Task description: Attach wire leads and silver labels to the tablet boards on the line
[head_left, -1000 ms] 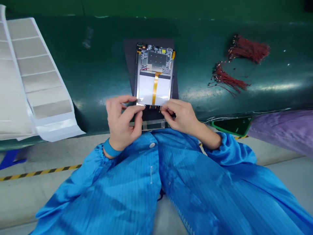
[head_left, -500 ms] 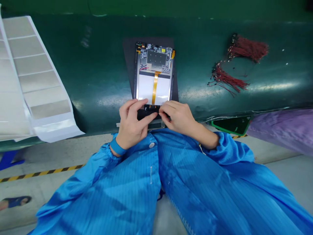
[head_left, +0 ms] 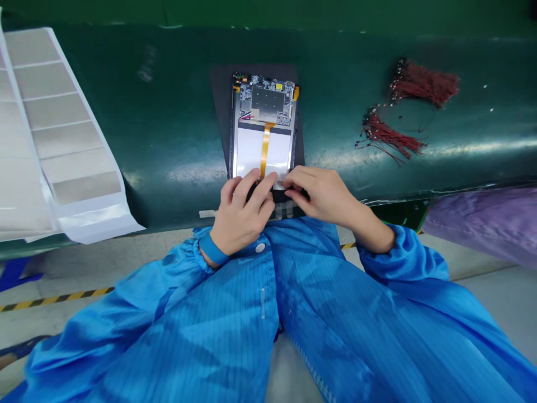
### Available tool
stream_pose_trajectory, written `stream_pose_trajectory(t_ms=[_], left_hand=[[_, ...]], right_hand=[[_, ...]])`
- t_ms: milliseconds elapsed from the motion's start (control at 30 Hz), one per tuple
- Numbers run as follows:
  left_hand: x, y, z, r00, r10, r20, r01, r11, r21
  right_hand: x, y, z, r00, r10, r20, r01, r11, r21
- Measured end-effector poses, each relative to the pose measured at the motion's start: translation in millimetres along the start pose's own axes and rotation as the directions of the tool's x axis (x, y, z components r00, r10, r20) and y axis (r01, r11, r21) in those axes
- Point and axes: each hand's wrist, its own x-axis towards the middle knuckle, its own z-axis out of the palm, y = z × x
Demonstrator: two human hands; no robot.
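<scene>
An opened tablet (head_left: pixel 250 148) lies on a dark sheet (head_left: pixel 221 95), its back off. At its far end is a circuit board (head_left: pixel 268 99), and a gold ribbon cable (head_left: pixel 265 148) runs down between white battery cells. My left hand (head_left: pixel 243 218) rests over the near end of the tablet, fingers stretched and apart, the tips on the lower edge. At the near right corner my right hand (head_left: pixel 323 193) is closed in a pinch, thumb under the curled fingers. Whatever lies between those fingertips is too small to make out. My hands hide much of the near edge.
Sheets of grey rectangular labels (head_left: pixel 62 123) lie at the left, overhanging the table edge. Two bundles of red wires with black ends, the upper bundle (head_left: pixel 428 84) and the lower bundle (head_left: pixel 392 134), lie at the right. A purple cloth sleeve (head_left: pixel 482 224) shows at the right edge.
My left hand has moved right along the tablet's near edge and now covers its middle. My right hand has shifted right to the corner. The tablet stays nearly in place.
</scene>
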Motion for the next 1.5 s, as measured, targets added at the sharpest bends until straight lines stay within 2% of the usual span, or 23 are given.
stream_pose_trajectory(t_ms=[100,167,233,300,367,433,500,567,633,667,733,767,833,933,1000,1067,1100,1167,1233,1267,1333,1367,1500], left_hand=[[0,2,-4.9,1.0,-0.007,0.02,0.006,1.0,0.028],[-5,-3,-9.0,0.998,-0.052,0.033,0.052,0.999,0.004],[-14,-9,-11.5,0.988,-0.153,0.025,0.154,0.986,-0.069],[-25,-10,-11.2,0.961,-0.275,0.025,0.276,0.951,-0.141],[-33,-3,-9.6,0.93,-0.367,0.037,0.367,0.912,-0.184],[-38,9,-8.9,0.917,-0.394,0.058,0.397,0.893,-0.214],[-40,14,-12.1,0.919,-0.388,0.073,0.394,0.888,-0.238],[-44,3,-23.7,0.914,-0.404,0.047,0.403,0.885,-0.232],[-57,-25,-46.9,0.874,-0.483,-0.057,0.471,0.869,-0.148],[-67,-43,-62.0,0.831,-0.54,-0.131,0.534,0.842,-0.08],[-94,-81,-93.1,0.706,-0.665,-0.245,0.695,0.717,0.058],[-109,-98,-106.6,0.635,-0.728,-0.258,0.769,0.629,0.118],[-136,-123,-125.1,0.482,-0.855,-0.194,0.872,0.444,0.207],[-157,-135,-132.0,0.288,-0.954,-0.079,0.934,0.262,0.241],[-158,-133,-129.8,0.196,-0.98,-0.04,0.964,0.184,0.193],[-155,-131,-128.0,0.126,-0.992,-0.023,0.985,0.122,0.121],[-152,-131,-127.8,0.109,-0.994,-0.026,0.992,0.107,0.073],[-147,-130,-128.4,0.112,-0.993,-0.028,0.988,0.114,-0.107],[-141,-126,-128.7,0.116,-0.992,0.054,0.913,0.085,-0.398],[-138,-123,-128.2,0.119,-0.985,0.127,0.845,0.033,-0.534],[-132,-115,-125.4,0.122,-0.961,0.25,0.709,-0.092,-0.699],[-129,-111,-123.3,0.122,-0.955,0.271,0.664,-0.124,-0.737],[-119,-99,-114.2,0.148,-0.95,0.275,0.601,-0.135,-0.788]], right_hand=[[2,16,-10,0.998,0.041,-0.041,-0.04,0.999,0.037],[4,23,-9,0.984,0.093,-0.152,-0.096,0.995,-0.013],[2,24,-2,0.964,0.089,-0.25,-0.115,0.989,-0.091],[-2,20,8,0.972,0.0,-0.237,-0.04,0.985,-0.165],[-8,14,19,0.98,-0.119,-0.157,0.08,0.968,-0.238],[-14,11,25,0.974,-0.191,-0.125,0.148,0.945,-0.292],[-17,14,26,0.968,-0.203,-0.15,0.149,0.94,-0.307],[-17,19,23,0.967,-0.196,-0.163,0.144,0.947,-0.289],[-17,25,19,0.967,-0.197,-0.158,0.152,0.954,-0.259],[-18,26,17,0.967,-0.199,-0.159,0.158,0.958,-0.24],[-22,26,15,0.962,-0.204,-0.18,0.166,0.965,-0.202],[-24,25,14,0.958,-0.205,-0.2,0.168,0.968,-0.187],[-24,19,12,0.945,-0.211,-0.249,0.174,0.971,-0.163],[-11,1,10,0.919,-0.235,-0.315,0.208,0.971,-0.118],[10,-20,12,0.904,-0.255,-0.343,0.261,0.965,-0.03],[38,-47,20,0.897,-0.281,-0.34,0.333,0.937,0.105],[54,-61,28,0.899,-0.306,-0.312,0.369,0.915,0.166],[87,-90,47,0.9,-0.382,-0.211,0.424,0.879,0.216],[115,-114,67,0.907,-0.409,-0.099,0.421,0.888,0.186],[127,-123,76,0.919,-0.39,-0.059,0.394,0.905,0.16],[144,-133,91,0.945,-0.327,0.001,0.325,0.938,0.121],[149,-135,97,0.954,-0.297,0.029,0.292,0.95,0.111],[150,-128,111,0.962,-0.242,0.125,0.228,0.967,0.111]])
